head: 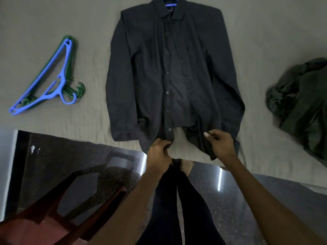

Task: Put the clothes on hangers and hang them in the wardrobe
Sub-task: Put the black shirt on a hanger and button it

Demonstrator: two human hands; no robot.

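A dark, long-sleeved button-front cotton shirt (169, 82) lies flat at the near edge of the wrinkled grey bedsheet (53, 18). The left hand (158, 154) and right hand (221, 144) each pinch its parted hem with curled fingers.

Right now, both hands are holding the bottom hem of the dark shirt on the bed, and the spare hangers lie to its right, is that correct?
Not quite: the head view shows the spare hangers to the left of the dark shirt. Both the left hand and right hand do hold its bottom hem.
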